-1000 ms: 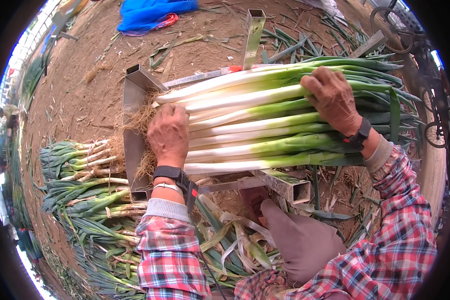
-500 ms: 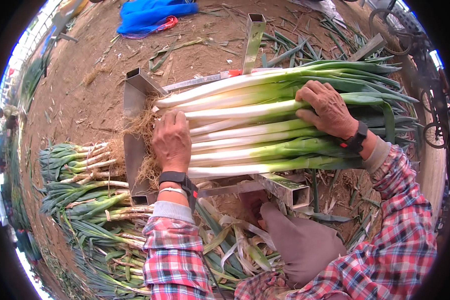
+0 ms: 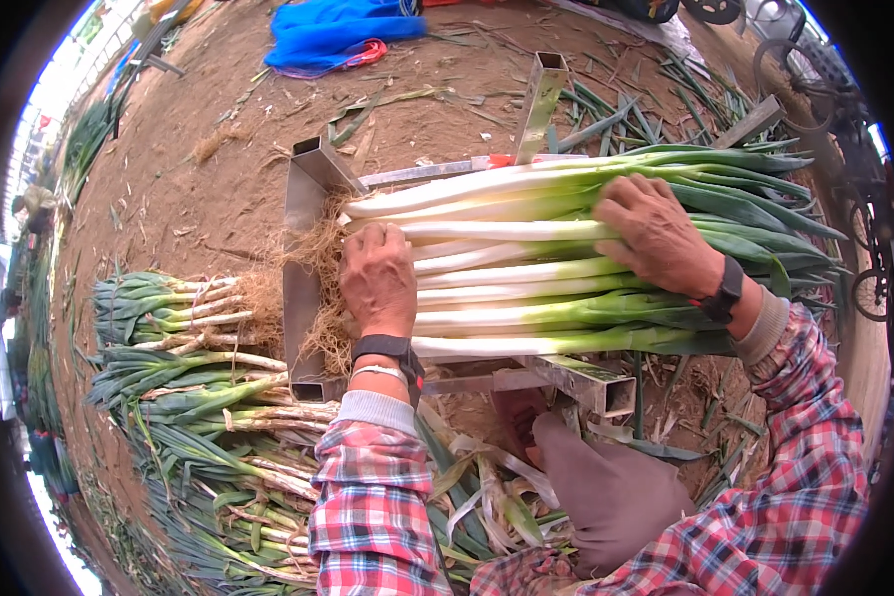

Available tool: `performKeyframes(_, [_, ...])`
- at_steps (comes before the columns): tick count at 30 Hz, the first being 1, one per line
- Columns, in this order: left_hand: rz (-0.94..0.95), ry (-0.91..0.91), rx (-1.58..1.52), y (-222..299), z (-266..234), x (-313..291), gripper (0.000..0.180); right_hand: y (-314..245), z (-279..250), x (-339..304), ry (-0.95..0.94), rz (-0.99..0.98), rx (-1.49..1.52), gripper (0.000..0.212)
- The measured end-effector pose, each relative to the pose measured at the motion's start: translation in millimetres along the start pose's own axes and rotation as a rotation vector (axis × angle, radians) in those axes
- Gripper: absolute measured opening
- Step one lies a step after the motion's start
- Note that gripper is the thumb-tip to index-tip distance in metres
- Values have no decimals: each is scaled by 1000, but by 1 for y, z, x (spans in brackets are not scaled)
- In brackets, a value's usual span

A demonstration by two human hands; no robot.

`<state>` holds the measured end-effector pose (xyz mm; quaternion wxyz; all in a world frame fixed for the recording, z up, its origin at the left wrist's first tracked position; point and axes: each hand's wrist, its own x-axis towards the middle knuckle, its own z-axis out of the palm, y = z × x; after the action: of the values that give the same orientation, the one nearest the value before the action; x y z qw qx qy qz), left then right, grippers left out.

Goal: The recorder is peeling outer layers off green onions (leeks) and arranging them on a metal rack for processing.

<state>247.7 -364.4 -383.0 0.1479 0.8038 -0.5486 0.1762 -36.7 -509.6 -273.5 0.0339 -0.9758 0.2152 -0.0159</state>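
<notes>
A row of long leeks (image 3: 517, 277) lies side by side in a metal frame (image 3: 300, 221), white shafts toward the left and green leaves toward the right. Their stringy roots (image 3: 325, 333) rest against the frame's upright end plate. My left hand (image 3: 379, 278) is closed over the root end of a leek (image 3: 512, 230) in the upper middle of the row. Farther right, my right hand (image 3: 658, 233) grips the same leek where white turns green, with its fingers curled down. The fingertips of both hands are partly hidden.
Bundles of smaller leeks (image 3: 204, 308) lie on the ground at left. A metal post (image 3: 542, 107) rises behind the row, and a square tube (image 3: 591, 385) juts out in front. Peeled leaves (image 3: 492, 492) lie near my knee (image 3: 616, 492). A blue cloth (image 3: 338, 35) lies far off.
The whole view has shifted, so the frame and leeks appear farther right and slightly lower. My right hand has slid a little toward the roots; my left stays at the root end.
</notes>
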Motion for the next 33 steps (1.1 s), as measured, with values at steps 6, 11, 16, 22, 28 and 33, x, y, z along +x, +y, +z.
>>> performKeyframes(6, [-44,-143,-11,4,-8,11,9,-17,46,91,61,-117,105,38])
performKeyframes(11, [-65,-178,-14,-7,-15,16,30,-12,63,67,-59,-147,190,47])
performKeyframes(16, [80,-249,63,-13,-14,24,46,-4,54,69,-78,-201,165,43])
performKeyframes(22, [-36,-230,-42,-8,-7,17,41,-15,-56,102,-664,-214,-27,30])
performKeyframes(28, [-30,-144,-24,-13,-10,9,41,-29,-137,40,-557,-461,561,26])
performKeyframes(33, [-47,-172,-44,-12,-7,11,41,-40,-119,73,-344,-375,388,20])
